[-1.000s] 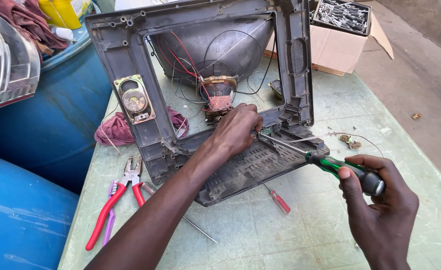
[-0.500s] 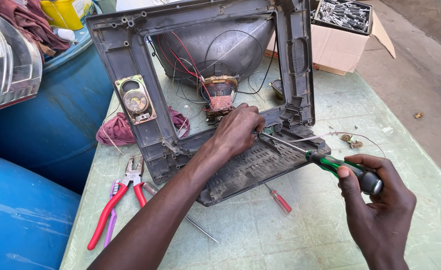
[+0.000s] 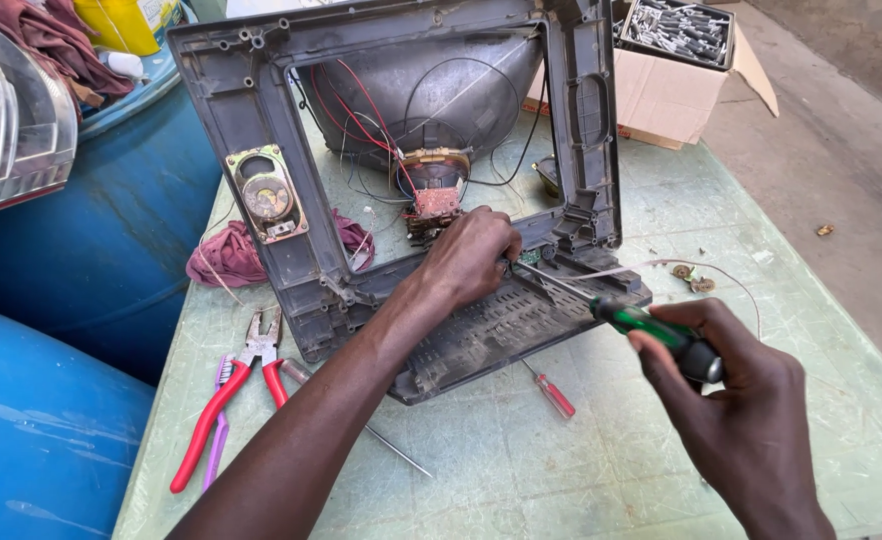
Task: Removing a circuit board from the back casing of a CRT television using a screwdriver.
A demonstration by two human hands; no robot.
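1. My right hand (image 3: 751,400) is wrapped around the green-and-black handle of a screwdriver (image 3: 651,325). The fingers are closed fully on it, and the long shaft runs up and left toward the lower edge of the frame.
2. My left hand (image 3: 471,258) rests on the grey television frame (image 3: 291,250), fingers curled down at the spot where the screwdriver tip meets it. I cannot tell whether those fingers pinch anything.
3. The frame stands tilted on the table (image 3: 601,470), its vented bottom panel lying flat toward me. The picture tube (image 3: 431,90) with red and black wires sits behind the opening, and a small round speaker (image 3: 267,196) is fixed to the left upright.
4. The surface is a pale green, scratched, dusty tabletop.
5. Red-handled pliers (image 3: 236,385) lie to the left, and a small red screwdriver (image 3: 553,392) lies just below the frame.
6. A maroon rag (image 3: 226,255) lies behind the frame.
7. A cardboard box (image 3: 666,90) holding a tray of metal parts sits at the far right corner.
8. Blue drums (image 3: 91,240) stand to the left, and a bare concrete floor (image 3: 841,150) lies to the right.
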